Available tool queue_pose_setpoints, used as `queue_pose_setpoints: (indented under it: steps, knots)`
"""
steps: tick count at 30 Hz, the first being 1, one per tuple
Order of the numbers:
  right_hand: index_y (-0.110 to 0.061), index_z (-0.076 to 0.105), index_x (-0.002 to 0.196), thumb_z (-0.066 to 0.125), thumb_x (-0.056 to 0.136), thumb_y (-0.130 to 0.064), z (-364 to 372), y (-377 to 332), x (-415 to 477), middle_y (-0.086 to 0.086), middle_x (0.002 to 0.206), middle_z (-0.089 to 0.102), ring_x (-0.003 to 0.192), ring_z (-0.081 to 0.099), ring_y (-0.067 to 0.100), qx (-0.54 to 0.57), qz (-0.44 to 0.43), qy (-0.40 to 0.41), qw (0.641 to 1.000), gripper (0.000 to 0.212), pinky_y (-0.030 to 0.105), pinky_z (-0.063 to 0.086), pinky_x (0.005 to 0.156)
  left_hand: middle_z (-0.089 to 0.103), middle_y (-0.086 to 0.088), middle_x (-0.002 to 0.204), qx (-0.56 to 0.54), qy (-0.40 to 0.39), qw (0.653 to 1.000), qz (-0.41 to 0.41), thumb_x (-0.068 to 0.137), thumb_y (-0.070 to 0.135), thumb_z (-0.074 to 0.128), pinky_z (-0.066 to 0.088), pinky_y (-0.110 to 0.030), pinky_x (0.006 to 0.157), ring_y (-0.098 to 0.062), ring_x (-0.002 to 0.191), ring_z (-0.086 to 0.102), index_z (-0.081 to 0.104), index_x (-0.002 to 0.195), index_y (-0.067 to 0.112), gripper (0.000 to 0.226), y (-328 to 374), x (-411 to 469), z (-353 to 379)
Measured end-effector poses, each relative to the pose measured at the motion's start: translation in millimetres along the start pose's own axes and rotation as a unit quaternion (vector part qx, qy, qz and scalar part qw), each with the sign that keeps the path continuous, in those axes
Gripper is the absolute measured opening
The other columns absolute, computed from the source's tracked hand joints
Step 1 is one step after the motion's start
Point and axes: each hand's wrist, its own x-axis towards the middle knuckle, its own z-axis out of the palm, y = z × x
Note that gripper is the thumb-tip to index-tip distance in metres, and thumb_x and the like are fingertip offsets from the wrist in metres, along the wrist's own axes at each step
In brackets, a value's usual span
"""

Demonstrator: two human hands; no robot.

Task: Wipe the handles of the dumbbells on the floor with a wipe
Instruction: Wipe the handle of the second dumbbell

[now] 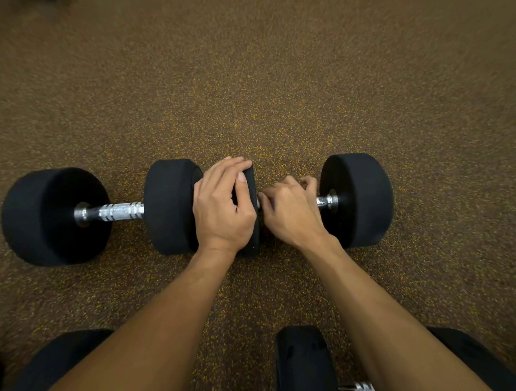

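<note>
View from above, looking down at a brown speckled gym floor (285,93). Two black round-headed dumbbells lie end to end in one line across the middle of the scene, long axes running left to right.

The left dumbbell (56,216) is untouched, and its chrome left handle (117,213) is bare and fully in view. The right dumbbell (357,199) lies just beyond both hands, on the far side of the forearms, and is the one being worked on.

The left hand (223,205) is clamped over the right dumbbell's inner head (249,242). Its fingers curve over the top edge and the thumb lies against the face, which seems to steady the weight against rolling.

The right hand (291,214) sits immediately right of it. Its fingers are curled closed around the right handle (326,202), covering most of the bar. Only a short shiny stub shows between the knuckles and the outer head.

The wipe cannot be made out. It may be bunched inside the right fist, but that cannot be told.

The right hand is the one on the bar, so any wiping stroke would likely run sideways along the handle, or twist around it.

A third dumbbell (302,365) lies near, partly hidden beneath the right forearm.
</note>
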Motion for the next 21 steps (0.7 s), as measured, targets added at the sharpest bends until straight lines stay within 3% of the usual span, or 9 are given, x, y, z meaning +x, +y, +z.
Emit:
queue_pose_setpoints:
  steps: [3, 7, 9, 15, 21]
  knots:
    - [-0.030, 0.074, 0.091, 0.043, 0.103, -0.039, 1.2, 3.2, -8.7, -0.009, 0.092, 0.072, 0.101, 0.058, 0.018, -0.004, -0.013, 0.031, 0.999, 0.034, 0.051, 0.031, 0.105, 0.072, 0.007, 0.133, 0.001, -0.001, 1.000, 0.000, 0.107, 0.021, 0.046, 0.042, -0.036, 0.114, -0.012, 0.135, 0.060, 0.076, 0.123, 0.019, 0.034, 0.1, -0.9, -0.4]
    - [-0.026, 0.074, 0.094, 0.033, 0.105, -0.039, 0.1, -6.2, -3.4, -0.006, 0.100, 0.075, 0.105, 0.060, 0.021, 0.008, 0.020, -0.020, 1.000, 0.044, 0.055, 0.031, 0.107, 0.072, 0.008, 0.133, 0.000, -0.004, 1.000, -0.002, 0.107, 0.022, 0.045, 0.042, -0.036, 0.114, -0.012, 0.135, 0.059, 0.076, 0.123, 0.020, 0.035, 0.1, -0.4, -0.2]
    - [-0.025, 0.075, 0.096, 0.032, 0.104, -0.039, 0.6, -7.9, -5.2, -0.006, 0.100, 0.075, 0.105, 0.060, 0.021, -0.007, 0.013, -0.005, 1.000, 0.046, 0.055, 0.031, 0.107, 0.072, 0.009, 0.133, 0.002, -0.005, 1.000, -0.005, 0.107, 0.022, 0.045, 0.042, -0.037, 0.114, -0.011, 0.135, 0.059, 0.076, 0.123, 0.020, 0.035, 1.0, 0.3, -0.9]
    - [-0.034, 0.081, 0.109, 0.056, 0.104, -0.044, 5.4, 8.1, -23.8, -0.019, 0.111, 0.075, 0.110, 0.059, 0.012, 0.058, -0.029, 0.100, 0.993, 0.027, 0.051, 0.030, 0.110, 0.072, 0.008, 0.133, 0.003, -0.002, 1.000, -0.002, 0.107, 0.020, 0.046, 0.041, -0.033, 0.114, -0.012, 0.135, 0.059, 0.076, 0.123, 0.020, 0.034, 1.3, -2.5, -1.7]
    - [-0.033, 0.080, 0.103, 0.056, 0.100, -0.042, 0.0, 16.3, -22.0, -0.018, 0.106, 0.077, 0.108, 0.058, 0.013, 0.066, 0.030, 0.095, 0.993, 0.026, 0.053, 0.031, 0.110, 0.072, 0.008, 0.131, -0.003, 0.003, 1.000, 0.003, 0.106, 0.020, 0.047, 0.044, -0.038, 0.112, -0.013, 0.134, 0.061, 0.076, 0.122, 0.019, 0.034, 0.4, -1.8, -0.7]
